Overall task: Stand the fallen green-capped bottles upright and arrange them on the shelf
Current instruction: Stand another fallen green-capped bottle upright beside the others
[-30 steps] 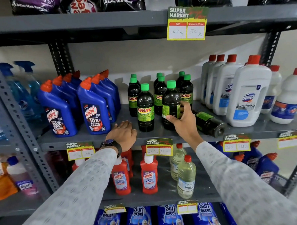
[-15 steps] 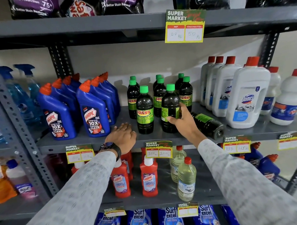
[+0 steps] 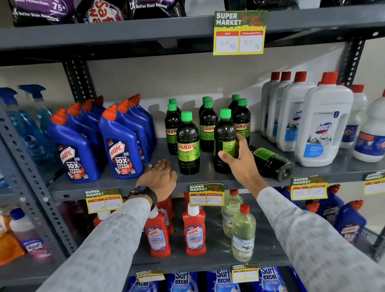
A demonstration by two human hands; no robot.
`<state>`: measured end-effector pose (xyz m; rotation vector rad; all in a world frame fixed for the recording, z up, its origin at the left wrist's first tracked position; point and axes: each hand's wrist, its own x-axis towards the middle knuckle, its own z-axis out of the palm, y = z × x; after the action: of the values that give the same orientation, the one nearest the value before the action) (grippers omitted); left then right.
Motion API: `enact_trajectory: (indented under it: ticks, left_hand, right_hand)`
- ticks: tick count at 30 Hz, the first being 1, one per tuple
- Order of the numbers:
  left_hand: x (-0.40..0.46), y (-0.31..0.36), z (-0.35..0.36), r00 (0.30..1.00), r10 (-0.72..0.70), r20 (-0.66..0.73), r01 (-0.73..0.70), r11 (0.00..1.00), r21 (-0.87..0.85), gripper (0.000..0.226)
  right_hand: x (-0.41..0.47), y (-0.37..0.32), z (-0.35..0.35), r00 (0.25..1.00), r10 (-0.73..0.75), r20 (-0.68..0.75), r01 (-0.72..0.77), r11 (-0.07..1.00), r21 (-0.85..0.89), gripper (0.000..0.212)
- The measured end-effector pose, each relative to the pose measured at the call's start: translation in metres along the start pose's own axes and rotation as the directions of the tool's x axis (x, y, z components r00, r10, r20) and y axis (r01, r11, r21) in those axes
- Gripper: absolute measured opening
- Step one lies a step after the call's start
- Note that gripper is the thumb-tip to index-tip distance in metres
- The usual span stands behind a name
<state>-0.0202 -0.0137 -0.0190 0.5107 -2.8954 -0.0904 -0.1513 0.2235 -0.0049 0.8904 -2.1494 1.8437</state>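
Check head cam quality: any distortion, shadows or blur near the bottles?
Head view: wide-angle bend bows the grey shelf edges and uprights; the green-capped bottles cast soft shadows on the back wall; centre sharp, labels readable; sleeves and corners slightly soft; the fallen bottle is dark, with little detail.

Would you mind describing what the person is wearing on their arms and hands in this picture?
Both arms are covered by long, light grey sleeves with a fine speckled weave, ending at the wrists. The left hand and right hand are bare, without gloves. A dark wristwatch with a round face and black strap sits on the left wrist.
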Motion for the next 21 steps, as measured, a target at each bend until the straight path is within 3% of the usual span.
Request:
enact_trajectory:
  ticks: [5,11,18,21]
  left_hand:
    - [-0.0012,0.0009,-0.0016,1.000,0.002,0.005,-0.002,1.000,0.003,0.063]
    - [-0.0017,0.0005,-0.0019,1.000,0.000,0.006,0.000,1.000,0.003,0.063]
    - [-0.0016,0.0014,-0.0017,1.000,0.000,-0.001,0.000,1.000,0.009,0.063]
    - [-0.0018,0.0012,-0.0017,1.000,-0.005,0.003,0.004,1.000,0.009,0.063]
  right_hand:
    - [0.0016,0.0035,-0.0015,0.999,0.032,0.023,-0.031,0.999,-0.037,0.072]
    - [0.0001,0.0003,0.0056,0.998,-0.011,-0.063,0.008,0.999,-0.054,0.093]
    - [0.0009,0.0056,0.0015,1.000,-0.005,0.018,0.006,0.997,-0.079,0.081]
    - [0.0007,0.0055,0.0031,1.000,0.001,-0.021,-0.003,0.995,-0.098,0.085]
